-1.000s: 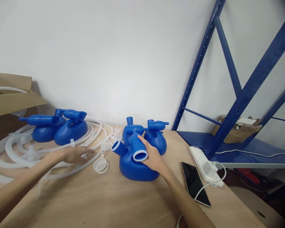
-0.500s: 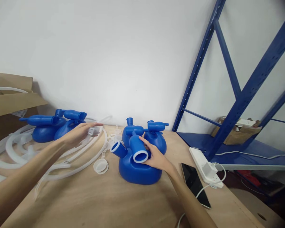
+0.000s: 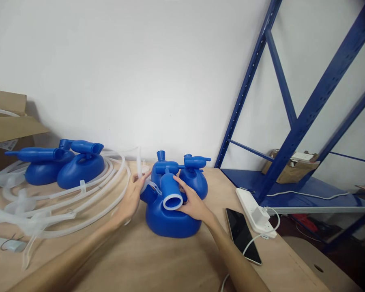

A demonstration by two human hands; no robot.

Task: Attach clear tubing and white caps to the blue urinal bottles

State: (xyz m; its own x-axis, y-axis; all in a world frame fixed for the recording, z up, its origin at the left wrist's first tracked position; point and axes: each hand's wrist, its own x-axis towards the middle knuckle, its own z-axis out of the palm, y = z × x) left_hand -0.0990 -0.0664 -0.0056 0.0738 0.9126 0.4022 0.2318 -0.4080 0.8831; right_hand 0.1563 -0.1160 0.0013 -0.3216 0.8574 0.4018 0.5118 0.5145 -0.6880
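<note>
In front of me on the table stands a blue plastic urinal bottle (image 3: 173,223). My right hand (image 3: 192,198) is wrapped round its thick upper neck, whose pale-rimmed opening faces me. Against the shorter side spout, my left hand (image 3: 134,194) pinches a translucent white cap (image 3: 152,187) with a strap. This cap lies over the spout's mouth; whether it is seated I cannot tell. A pale upright tube (image 3: 139,162) rises by the left fingertips, and whether it joins the cap is unclear. More blue bottles (image 3: 194,182) stand right behind.
Coiled translucent hoses (image 3: 94,205) cover the left of the table, near two more blue bottles (image 3: 80,170) and a cardboard box (image 3: 15,129). On the right lie a phone (image 3: 242,235) and a white power strip (image 3: 255,211) with a cable. A blue metal rack (image 3: 292,142) stands beyond.
My left hand has moved right from beside the hoses to the bottle's side spout, bringing the translucent piece. My right hand keeps its hold. The view has shifted slightly.
</note>
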